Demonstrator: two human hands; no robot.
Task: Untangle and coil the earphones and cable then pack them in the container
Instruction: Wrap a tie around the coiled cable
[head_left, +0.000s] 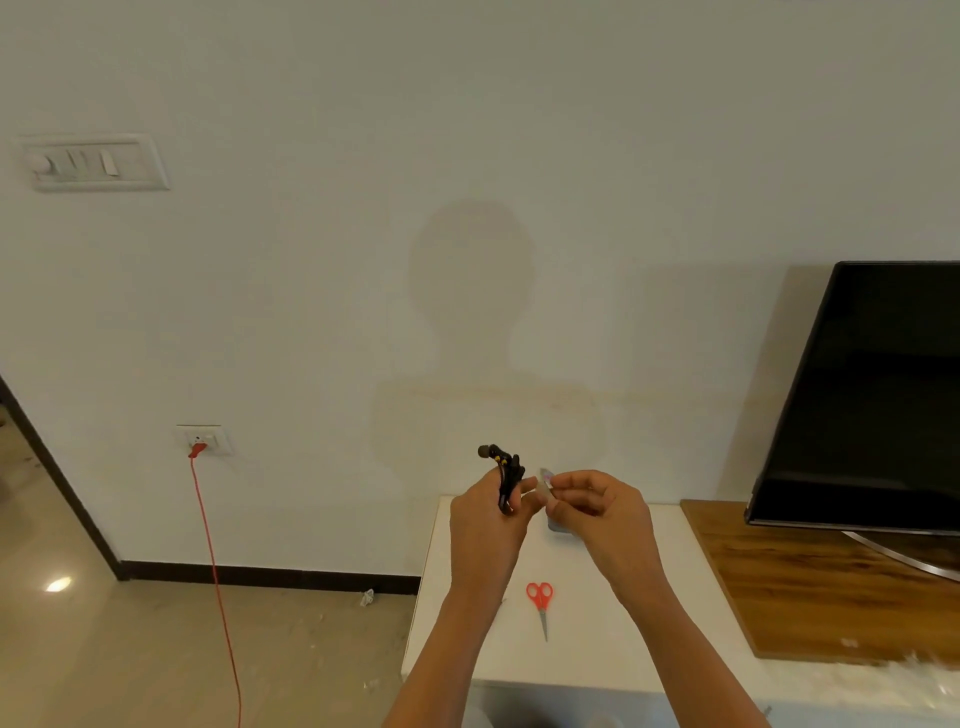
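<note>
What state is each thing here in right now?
earphones: bundled up, gripped in the left hand
small clear piece: pinched by the right hand
scissors: closed, lying on the white table
television: screen dark
red cord: plugged into the wall socket

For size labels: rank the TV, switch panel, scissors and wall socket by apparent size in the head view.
1. TV
2. Switch panel
3. Scissors and wall socket look about alike; the scissors lie nearer the camera, so I will not rank them.
</note>
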